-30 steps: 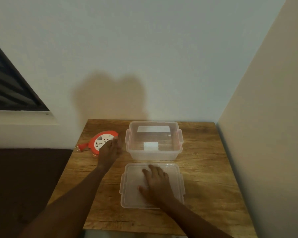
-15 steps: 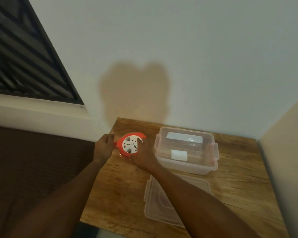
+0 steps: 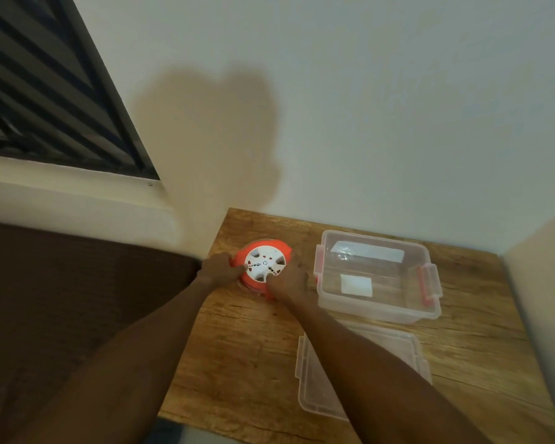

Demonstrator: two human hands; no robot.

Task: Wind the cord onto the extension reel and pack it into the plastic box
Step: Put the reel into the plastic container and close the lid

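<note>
Wood-grain table (image 3: 237, 347) fills a corner between pale walls, with a slatted window (image 3: 45, 91) up left. At its far left corner the orange extension reel (image 3: 265, 267) lies flat, its white socket face pointing up, so its axle stands upright. The left hand (image 3: 218, 267) grips the reel's left rim; the right hand (image 3: 287, 280) clasps its near right edge, fingers curled on the white face. Just right of the reel sits the clear plastic box (image 3: 378, 310), open, long axis running left to right. Its lid (image 3: 321, 402) lies flat nearer the person, partly under the right forearm.
</note>
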